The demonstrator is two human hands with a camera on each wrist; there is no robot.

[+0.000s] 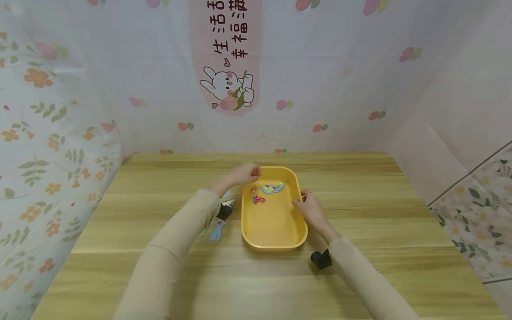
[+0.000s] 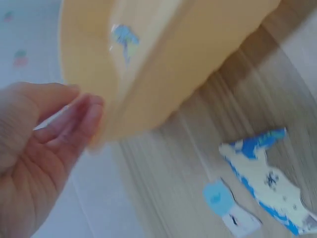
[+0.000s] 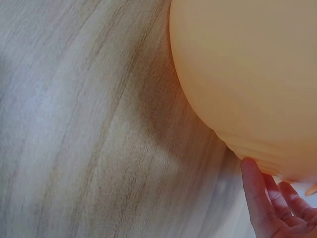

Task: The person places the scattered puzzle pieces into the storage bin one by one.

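A yellow plastic tray (image 1: 276,226) sits mid-table with several flat, brightly printed cutouts inside. Among them are a blue-and-yellow one (image 1: 272,189) and a red one (image 1: 258,200). My right hand (image 1: 312,210) grips the tray's right rim, thumb inside and fingers along the outer wall. At the far left corner of the tray is my left hand (image 1: 247,173), its fingers loosely bent near the rim. In the left wrist view, its thumb and fingertips are close together with nothing visible between them. More cutouts lie left of the tray, including a white-and-blue one (image 2: 267,181) and a light-blue one (image 1: 217,231).
The wooden table (image 1: 360,191) extends on both sides of the tray. Behind it hangs a patterned cloth (image 1: 328,89) with a rabbit print, and a floral cloth (image 1: 52,146) hangs on the left. My left sleeve covers part of the cutouts on the table.
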